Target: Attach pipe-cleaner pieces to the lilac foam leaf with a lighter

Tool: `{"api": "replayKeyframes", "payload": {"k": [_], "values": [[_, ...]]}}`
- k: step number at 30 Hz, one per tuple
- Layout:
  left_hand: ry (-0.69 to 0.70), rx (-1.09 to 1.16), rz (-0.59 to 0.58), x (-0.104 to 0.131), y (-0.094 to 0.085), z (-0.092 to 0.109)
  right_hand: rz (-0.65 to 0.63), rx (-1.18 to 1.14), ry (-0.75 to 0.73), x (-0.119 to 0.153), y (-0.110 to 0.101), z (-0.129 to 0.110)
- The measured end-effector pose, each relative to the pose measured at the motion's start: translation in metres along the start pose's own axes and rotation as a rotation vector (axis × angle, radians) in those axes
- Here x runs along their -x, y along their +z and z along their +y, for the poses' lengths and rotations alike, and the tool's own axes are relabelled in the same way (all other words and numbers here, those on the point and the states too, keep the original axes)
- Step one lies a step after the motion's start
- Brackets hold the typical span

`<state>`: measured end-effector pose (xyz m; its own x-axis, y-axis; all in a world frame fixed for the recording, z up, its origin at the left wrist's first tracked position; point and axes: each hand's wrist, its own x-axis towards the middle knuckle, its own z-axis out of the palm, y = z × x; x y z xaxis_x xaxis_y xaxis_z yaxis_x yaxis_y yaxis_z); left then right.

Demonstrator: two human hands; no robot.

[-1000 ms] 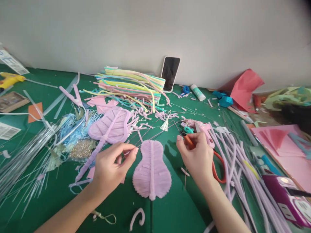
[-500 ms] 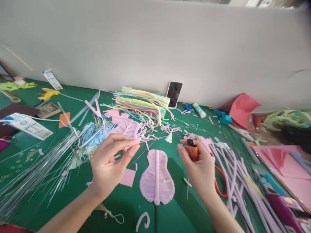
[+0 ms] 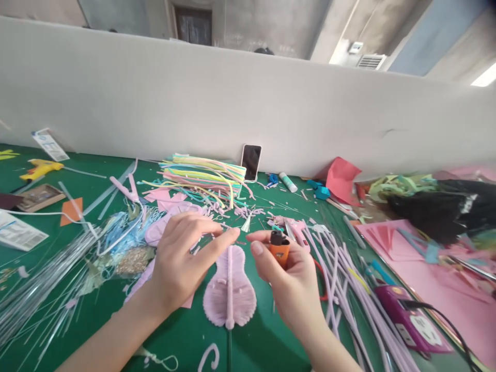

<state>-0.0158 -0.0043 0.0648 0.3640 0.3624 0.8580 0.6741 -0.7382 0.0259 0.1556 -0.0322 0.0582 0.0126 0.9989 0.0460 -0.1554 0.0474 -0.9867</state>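
My right hand (image 3: 292, 279) is closed around an orange lighter (image 3: 279, 253), its black top upward. My left hand (image 3: 186, 258) is raised opposite, thumb and forefinger brought together. A thin strand shows near those fingertips, but I cannot make out what they hold. Both hands' fingertips are a short gap apart. Below them on the table lies a lavender, violin-shaped piece of pipe cleaner (image 3: 230, 289) with a scalloped edge, a raised middle rib and a dark stem toward me. A curled lavender pipe cleaner piece (image 3: 210, 356) lies at the front. Another lavender piece is partly hidden behind my left hand.
Lavender pipe cleaners (image 3: 349, 289) and a purple device (image 3: 413, 318) lie at right. Coloured pipe cleaners (image 3: 205, 178) are piled behind, beside a propped phone (image 3: 251, 161). Silvery wires (image 3: 50, 279) and a yellow glue gun (image 3: 41, 169) lie left. A grey partition (image 3: 194, 98) stands at the back.
The view has tipped up and turned right, showing more of the room. My hands have come closer together, and the lighter has moved nearer to my left fingertips.
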Motion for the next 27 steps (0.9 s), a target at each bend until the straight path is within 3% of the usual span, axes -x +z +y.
{"api": "replayKeyframes", "payload": {"k": [5, 10, 17, 27], "values": [[-0.024, 0.061, -0.118, 0.014, 0.016, 0.002, 0.042, 0.217, -0.036, -0.003, -0.003, 0.006], [-0.2, 0.156, -0.213, 0.027, 0.031, 0.0, 0.086, 0.363, -0.028, -0.016, -0.017, 0.023], [-0.348, 0.227, -0.322, 0.046, 0.043, -0.007, 0.047, 0.23, 0.137, -0.031, -0.038, 0.054], [-0.252, 0.074, -0.322, 0.053, 0.047, -0.006, 0.034, 0.456, 0.077, -0.032, -0.046, 0.076]]}}
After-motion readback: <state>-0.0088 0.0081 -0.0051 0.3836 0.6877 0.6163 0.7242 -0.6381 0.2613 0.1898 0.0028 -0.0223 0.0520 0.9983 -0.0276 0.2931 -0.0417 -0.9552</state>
